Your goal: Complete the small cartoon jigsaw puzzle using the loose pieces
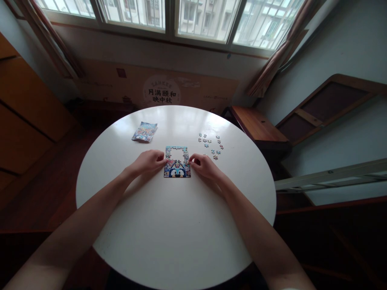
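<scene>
A small, colourful jigsaw puzzle [177, 169] lies flat on the white round table [169, 225], with a pale gap inside its upper half. At the puzzle's left edge, my left hand [151, 159] is closed, thumb and fingertips pressed against the side. My right hand [204, 164] pinches at the right edge, its fingers curled and the thumb meeting the border. Between them the two hands grip the puzzle by its sides. Several loose jigsaw pieces [206, 141] are scattered beyond my right hand, partly hidden near the knuckles.
A printed packet [145, 132] with a matching picture lies at the back left of the table. A wooden bench [256, 125] stands behind the table on the right. Beyond are a large printed cardboard panel [193, 86] and windows.
</scene>
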